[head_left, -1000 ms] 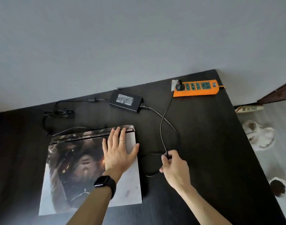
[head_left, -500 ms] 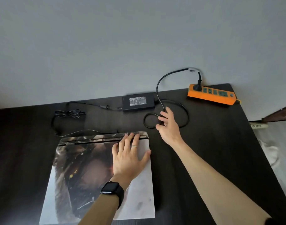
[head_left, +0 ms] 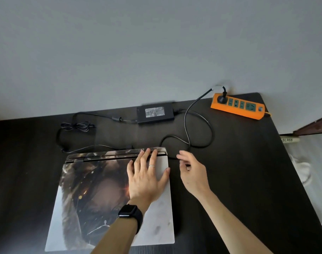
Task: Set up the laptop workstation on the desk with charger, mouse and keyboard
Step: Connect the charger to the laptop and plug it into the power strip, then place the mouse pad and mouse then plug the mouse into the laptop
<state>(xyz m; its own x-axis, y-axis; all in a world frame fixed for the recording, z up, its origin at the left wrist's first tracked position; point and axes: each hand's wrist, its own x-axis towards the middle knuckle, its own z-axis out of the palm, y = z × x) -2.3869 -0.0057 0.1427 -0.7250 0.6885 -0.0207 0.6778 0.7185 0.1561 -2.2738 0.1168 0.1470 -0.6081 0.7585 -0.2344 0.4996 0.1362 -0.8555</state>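
The closed laptop (head_left: 94, 189), its lid covered by a dark picture skin, lies on the black desk (head_left: 248, 180). My left hand (head_left: 147, 180) rests flat on the lid near its far right corner, fingers straight. My right hand (head_left: 193, 173) hovers just right of that corner, fingers loosely curled round a stretch of the black charger cable (head_left: 188, 136). The cable loops on the desk beyond my right hand. The charger brick (head_left: 155, 112) lies at the desk's far edge. Its plug sits in the orange power strip (head_left: 237, 107). No mouse or keyboard is in view.
A thin cable bundle (head_left: 76, 125) lies at the far left and runs to the back of the laptop. A grey wall stands right behind the desk. Past the desk's right edge the floor shows white slippers (head_left: 301, 167).
My right hand has drawn back from the cable loop near the brick to the laptop's right corner, and the cable's near bend has followed it. The left hand stays on the lid.
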